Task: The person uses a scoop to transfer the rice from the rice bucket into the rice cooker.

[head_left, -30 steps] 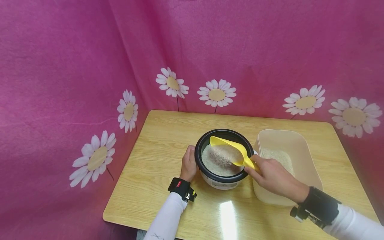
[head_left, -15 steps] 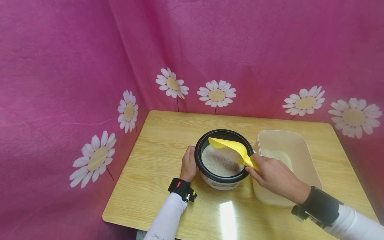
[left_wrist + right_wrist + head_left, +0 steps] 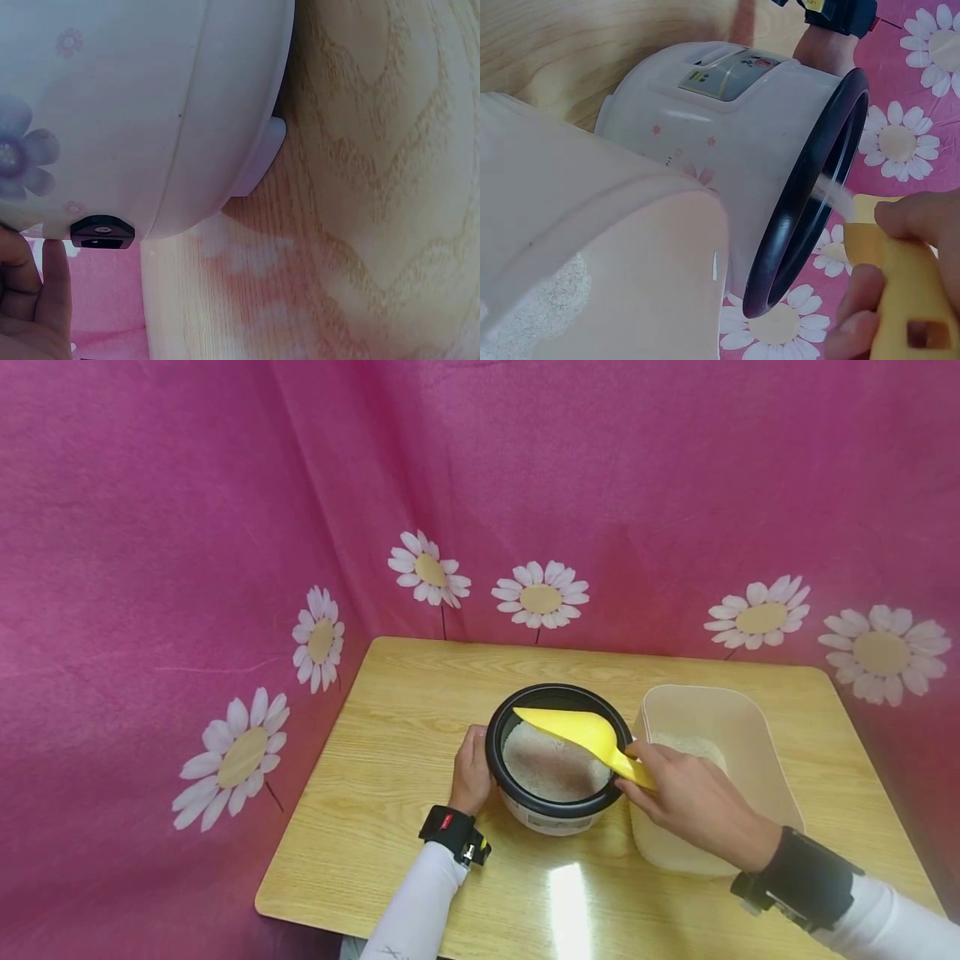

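A white rice cooker [image 3: 555,824] with a black rim stands on the table, and rice [image 3: 536,766] lies inside it. My left hand [image 3: 472,777] holds the cooker's left side; in the left wrist view its fingers [image 3: 54,285] meet the body beside a dark socket [image 3: 103,232]. Over the opening, a yellow scoop [image 3: 573,731] is turned with its back upward. My right hand [image 3: 693,802] grips the scoop's handle, thumb on top. In the right wrist view a blurred stream of rice [image 3: 832,196] falls from the scoop into the cooker.
Right of the cooker stands a cream bin [image 3: 759,768] with rice [image 3: 688,745] in it, partly under my right forearm. Both stand on a wooden table [image 3: 420,693]. A pink cloth [image 3: 622,485] with daisies hangs behind and to the left.
The scoop has rolled over from its hollow side showing to its back facing up, and rice has poured out of it. My left hand and the cooker have stayed put.
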`<move>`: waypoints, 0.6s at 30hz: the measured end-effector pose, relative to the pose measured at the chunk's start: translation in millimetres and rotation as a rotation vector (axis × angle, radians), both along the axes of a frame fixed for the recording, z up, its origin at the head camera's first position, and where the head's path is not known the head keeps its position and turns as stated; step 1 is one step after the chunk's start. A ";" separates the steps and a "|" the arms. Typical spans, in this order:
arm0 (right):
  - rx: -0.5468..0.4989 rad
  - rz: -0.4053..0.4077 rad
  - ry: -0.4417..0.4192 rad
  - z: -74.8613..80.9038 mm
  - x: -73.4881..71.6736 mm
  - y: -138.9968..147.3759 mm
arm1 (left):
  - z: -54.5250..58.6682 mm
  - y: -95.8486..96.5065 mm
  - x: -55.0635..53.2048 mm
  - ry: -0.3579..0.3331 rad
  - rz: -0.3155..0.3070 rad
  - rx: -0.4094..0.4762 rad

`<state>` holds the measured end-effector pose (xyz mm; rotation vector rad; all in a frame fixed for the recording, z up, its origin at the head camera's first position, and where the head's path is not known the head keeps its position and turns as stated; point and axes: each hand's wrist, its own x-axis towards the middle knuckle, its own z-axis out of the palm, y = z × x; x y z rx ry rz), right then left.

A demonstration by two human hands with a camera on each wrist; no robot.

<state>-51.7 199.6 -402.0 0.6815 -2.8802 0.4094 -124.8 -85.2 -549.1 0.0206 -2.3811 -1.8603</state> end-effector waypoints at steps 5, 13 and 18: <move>-0.008 -0.003 0.019 1.2 0.5 1.2 | 0.1 0.0 -0.1 -0.001 -0.005 0.010; -0.013 0.002 0.035 1.3 0.1 7.5 | -0.1 0.1 0.5 -0.016 0.000 0.007; -0.051 -0.027 -0.028 4.9 0.0 15.7 | -0.4 0.4 0.1 -0.007 -0.005 0.015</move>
